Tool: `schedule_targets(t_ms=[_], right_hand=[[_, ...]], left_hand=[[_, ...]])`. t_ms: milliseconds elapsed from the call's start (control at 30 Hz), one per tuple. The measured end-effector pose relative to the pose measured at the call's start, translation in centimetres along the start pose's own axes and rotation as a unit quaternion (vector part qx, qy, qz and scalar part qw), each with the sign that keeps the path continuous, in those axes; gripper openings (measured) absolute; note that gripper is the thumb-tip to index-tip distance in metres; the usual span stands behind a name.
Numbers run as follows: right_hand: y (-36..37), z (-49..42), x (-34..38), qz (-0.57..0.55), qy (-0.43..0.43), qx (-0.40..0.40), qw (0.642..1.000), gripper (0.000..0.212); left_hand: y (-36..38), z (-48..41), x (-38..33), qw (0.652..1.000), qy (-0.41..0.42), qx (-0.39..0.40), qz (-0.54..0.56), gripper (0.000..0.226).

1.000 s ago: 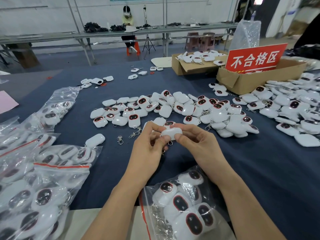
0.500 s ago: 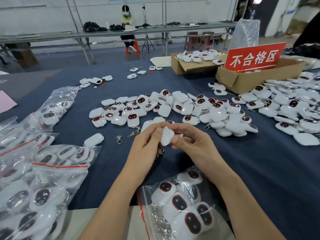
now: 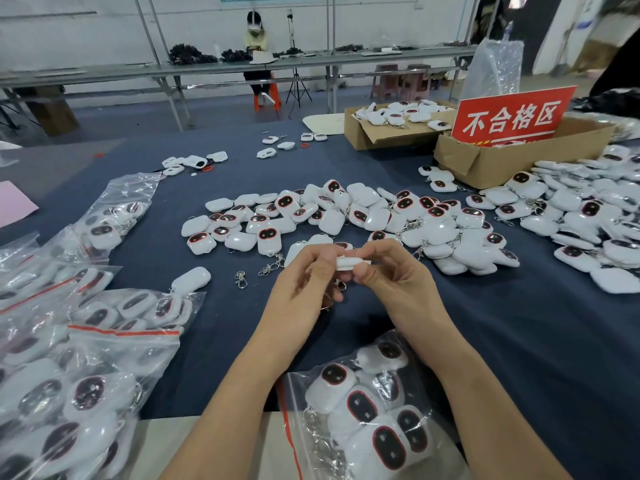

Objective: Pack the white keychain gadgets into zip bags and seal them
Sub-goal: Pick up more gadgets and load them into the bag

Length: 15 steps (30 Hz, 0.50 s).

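I pinch one white keychain gadget (image 3: 348, 262) edge-on between both hands. Left hand (image 3: 304, 289) has curled fingertips on its left end; right hand (image 3: 394, 278) has thumb and fingers wrapped round its right end. Its chain (image 3: 341, 285) hangs under the grip, partly hidden. A part-filled zip bag (image 3: 297, 388) lies below the grip, between my forearms. The loose gadget pile (image 3: 346, 216) spreads just beyond the grip on blue cloth (image 3: 519, 341). Filled zip bags (image 3: 145, 348) sit well left of it.
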State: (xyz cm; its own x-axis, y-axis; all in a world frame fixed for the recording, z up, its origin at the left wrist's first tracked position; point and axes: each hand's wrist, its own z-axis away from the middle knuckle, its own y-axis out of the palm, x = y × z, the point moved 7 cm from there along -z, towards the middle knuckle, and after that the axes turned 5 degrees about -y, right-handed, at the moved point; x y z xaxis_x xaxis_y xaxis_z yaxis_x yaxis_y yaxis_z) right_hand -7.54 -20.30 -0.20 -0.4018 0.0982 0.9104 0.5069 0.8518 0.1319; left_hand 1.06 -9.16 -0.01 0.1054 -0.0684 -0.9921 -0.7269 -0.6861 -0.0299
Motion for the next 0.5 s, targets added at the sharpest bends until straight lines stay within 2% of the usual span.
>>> schedule_targets(t_ms=[400, 500], right_hand=[[0.04, -0.04, 0.23, -0.039, -0.003, -0.017, 0.999, 0.01], [0.03, -0.1, -0.02, -0.028, 0.005, -0.018, 0.999, 0.017]], left_hand=[[0.07, 0.05, -0.27, 1.0, 0.009, 0.001, 0.02, 0.028], [-0.01, -0.05, -0.19, 1.0, 0.009, -0.006, 0.018, 0.027]])
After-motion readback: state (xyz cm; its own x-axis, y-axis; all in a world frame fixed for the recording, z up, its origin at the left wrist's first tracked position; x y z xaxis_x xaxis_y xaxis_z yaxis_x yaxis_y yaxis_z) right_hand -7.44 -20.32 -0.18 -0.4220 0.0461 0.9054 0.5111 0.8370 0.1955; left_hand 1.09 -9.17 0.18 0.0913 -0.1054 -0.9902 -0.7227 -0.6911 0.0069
